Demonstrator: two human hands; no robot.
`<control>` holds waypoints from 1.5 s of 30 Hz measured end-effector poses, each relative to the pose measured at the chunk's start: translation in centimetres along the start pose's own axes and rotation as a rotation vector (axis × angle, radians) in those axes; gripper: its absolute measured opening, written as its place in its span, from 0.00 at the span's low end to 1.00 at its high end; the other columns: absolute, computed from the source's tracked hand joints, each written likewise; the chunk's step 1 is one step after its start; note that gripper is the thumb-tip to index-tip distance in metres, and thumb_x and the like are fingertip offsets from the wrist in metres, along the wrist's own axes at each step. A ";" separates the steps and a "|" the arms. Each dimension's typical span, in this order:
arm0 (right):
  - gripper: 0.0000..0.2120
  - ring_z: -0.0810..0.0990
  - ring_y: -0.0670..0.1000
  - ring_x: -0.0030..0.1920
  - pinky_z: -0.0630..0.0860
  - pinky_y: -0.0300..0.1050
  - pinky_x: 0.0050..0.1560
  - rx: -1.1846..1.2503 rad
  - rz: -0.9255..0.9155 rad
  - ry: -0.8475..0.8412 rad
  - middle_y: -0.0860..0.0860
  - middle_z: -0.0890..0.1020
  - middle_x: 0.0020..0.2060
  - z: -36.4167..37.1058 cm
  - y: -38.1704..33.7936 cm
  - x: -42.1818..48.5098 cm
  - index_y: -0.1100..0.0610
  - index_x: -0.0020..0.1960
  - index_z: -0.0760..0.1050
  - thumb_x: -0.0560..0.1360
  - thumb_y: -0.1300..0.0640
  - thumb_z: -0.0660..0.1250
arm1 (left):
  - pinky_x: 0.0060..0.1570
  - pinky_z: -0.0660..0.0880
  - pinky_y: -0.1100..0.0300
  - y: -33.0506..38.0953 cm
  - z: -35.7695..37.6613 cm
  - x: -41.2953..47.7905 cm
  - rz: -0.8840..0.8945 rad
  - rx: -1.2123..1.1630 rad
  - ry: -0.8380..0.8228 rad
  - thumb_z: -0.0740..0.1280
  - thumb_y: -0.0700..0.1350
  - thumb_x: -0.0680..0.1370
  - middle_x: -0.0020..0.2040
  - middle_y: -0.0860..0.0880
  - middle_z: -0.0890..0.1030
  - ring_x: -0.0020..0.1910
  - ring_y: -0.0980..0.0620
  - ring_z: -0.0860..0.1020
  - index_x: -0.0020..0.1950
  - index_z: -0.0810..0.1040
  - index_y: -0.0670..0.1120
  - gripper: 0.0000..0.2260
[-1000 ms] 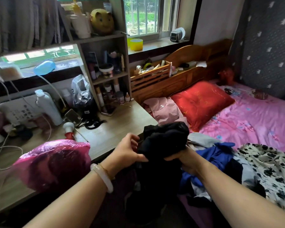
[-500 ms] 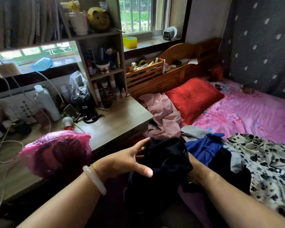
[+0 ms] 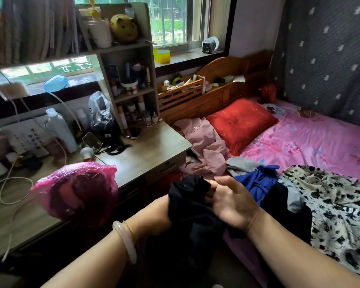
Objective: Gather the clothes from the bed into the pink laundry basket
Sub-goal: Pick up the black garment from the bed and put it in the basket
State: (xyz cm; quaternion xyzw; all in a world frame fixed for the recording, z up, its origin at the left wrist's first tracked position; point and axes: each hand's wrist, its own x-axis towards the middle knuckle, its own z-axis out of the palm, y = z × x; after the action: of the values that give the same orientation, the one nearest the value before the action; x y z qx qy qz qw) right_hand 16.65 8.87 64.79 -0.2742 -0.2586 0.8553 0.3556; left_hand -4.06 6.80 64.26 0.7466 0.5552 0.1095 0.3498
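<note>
Black, limp cloth, the dark garment (image 3: 192,206), has dropped from chest height to low beside the desk (image 3: 146,154); I judge it bound for a basket not in view. The left hand (image 3: 154,213) grips its bunched edge; the right hand (image 3: 231,202) pinches it, fingers curled. Right of the desk, crumpled blue clothes (image 3: 258,181) and a floral garment (image 3: 330,204) remain on the bed (image 3: 312,140).

dark printed characters on white box (image 3: 27,138) at desk's back (too blurred to read), nothing else legible
</note>
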 end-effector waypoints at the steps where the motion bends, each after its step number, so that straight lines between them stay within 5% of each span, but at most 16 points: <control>1: 0.22 0.81 0.56 0.46 0.79 0.47 0.52 -0.001 -0.007 0.030 0.60 0.81 0.48 0.2 0.2 0.3 0.64 0.55 0.78 0.64 0.57 0.75 | 0.57 0.71 0.66 -0.5 0.3 -0.2 -0.020 -0.004 -0.050 0.71 0.37 0.70 0.62 0.50 0.77 0.62 0.55 0.75 0.72 0.66 0.51 0.32; 4: 0.16 0.79 0.56 0.41 0.79 0.46 0.45 -0.214 -0.111 0.185 0.62 0.76 0.43 0.9 0.3 1.1 0.64 0.50 0.74 0.63 0.71 0.68 | 0.57 0.73 0.65 -1.4 0.6 -0.3 -0.123 -0.114 -0.186 0.77 0.39 0.65 0.64 0.50 0.73 0.62 0.54 0.73 0.76 0.53 0.57 0.48; 9: 0.15 0.74 0.53 0.35 0.74 0.42 0.36 -0.326 -0.142 0.160 0.58 0.73 0.35 1.6 -1.1 1.7 0.61 0.42 0.70 0.59 0.74 0.59 | 0.54 0.71 0.68 -1.6 -0.1 0.9 -0.112 -0.327 -0.068 0.78 0.38 0.65 0.66 0.51 0.71 0.64 0.55 0.71 0.76 0.58 0.56 0.45; 13: 0.16 0.78 0.54 0.35 0.79 0.43 0.37 -0.202 -0.122 0.088 0.59 0.76 0.36 2.2 -2.0 1.9 0.62 0.47 0.71 0.61 0.73 0.60 | 0.52 0.74 0.69 -0.2 0.2 2.0 -0.047 -0.432 0.010 0.79 0.40 0.65 0.61 0.52 0.75 0.56 0.59 0.75 0.72 0.63 0.54 0.41; 19: 0.11 0.81 0.53 0.37 0.81 0.44 0.44 0.170 -0.289 0.213 0.58 0.79 0.38 3.6 -4.1 3.5 0.64 0.48 0.74 0.67 0.71 0.63 | 0.70 0.65 0.59 1.8 3.0 5.4 -0.032 -0.376 0.328 0.78 0.57 0.54 0.69 0.53 0.69 0.69 0.57 0.66 0.77 0.54 0.54 0.56; 24: 0.08 0.82 0.52 0.28 0.81 0.44 0.37 0.294 -0.388 0.373 0.57 0.81 0.30 3.7 -8.2 3.6 0.64 0.39 0.75 0.74 0.70 0.61 | 0.59 0.75 0.55 1.2 2.9 7.4 -0.288 -0.284 0.477 0.65 0.38 0.69 0.59 0.50 0.77 0.58 0.50 0.77 0.67 0.69 0.52 0.27; 27: 0.09 0.81 0.51 0.29 0.81 0.43 0.37 0.205 -0.366 0.402 0.54 0.81 0.30 2.8 -10.2 2.9 0.61 0.36 0.76 0.73 0.68 0.63 | 0.54 0.75 0.63 1.0 1.9 7.8 -0.284 -0.319 0.529 0.63 0.35 0.68 0.53 0.54 0.77 0.56 0.53 0.77 0.59 0.74 0.53 0.22; 31: 0.12 0.77 0.49 0.27 0.76 0.39 0.30 -0.389 -0.136 0.198 0.55 0.77 0.29 2.9 -10.3 1.3 0.59 0.36 0.75 0.69 0.71 0.55 | 0.66 0.71 0.55 4.6 -0.1 9.3 0.143 -0.654 0.433 0.61 0.34 0.60 0.63 0.51 0.77 0.65 0.53 0.75 0.61 0.72 0.58 0.33; 34: 0.18 0.76 0.47 0.27 0.73 0.37 0.27 -0.509 -0.073 0.030 0.53 0.77 0.28 2.4 -10.9 0.7 0.56 0.32 0.76 0.64 0.73 0.54 | 0.58 0.72 0.57 6.7 -2.2 10.4 0.314 -0.651 0.195 0.61 0.36 0.59 0.63 0.48 0.77 0.62 0.53 0.76 0.66 0.70 0.58 0.36; 37: 0.14 0.74 0.48 0.29 0.72 0.36 0.27 -0.557 -0.060 -0.055 0.54 0.75 0.30 1.1 -12.5 0.7 0.58 0.39 0.72 0.57 0.71 0.57 | 0.42 0.73 0.59 7.7 -2.3 10.6 0.253 -0.439 -0.051 0.64 0.36 0.64 0.45 0.51 0.78 0.41 0.57 0.77 0.59 0.73 0.54 0.26; 42: 0.16 0.70 0.48 0.30 0.66 0.36 0.27 -0.868 -0.120 -0.007 0.55 0.71 0.33 -1.1 -15.1 0.1 0.59 0.41 0.75 0.56 0.70 0.61 | 0.48 0.78 0.54 5.4 -0.6 11.4 0.128 -0.343 -0.145 0.74 0.37 0.69 0.42 0.55 0.81 0.40 0.59 0.78 0.50 0.79 0.51 0.14; 45: 0.20 0.75 0.51 0.37 0.72 0.36 0.34 -0.937 -0.185 0.048 0.58 0.77 0.40 -2.1 -16.3 -0.2 0.61 0.48 0.79 0.58 0.71 0.62 | 0.44 0.78 0.62 4.5 -1.0 11.9 0.048 -0.225 -0.109 0.77 0.39 0.67 0.37 0.59 0.82 0.36 0.65 0.78 0.42 0.79 0.54 0.12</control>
State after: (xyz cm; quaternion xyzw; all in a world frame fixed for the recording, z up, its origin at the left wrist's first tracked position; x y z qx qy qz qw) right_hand 25.80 19.26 73.74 -0.4007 -0.6314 0.6047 0.2741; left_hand 3.08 17.38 65.16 0.7205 0.5016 0.1387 0.4583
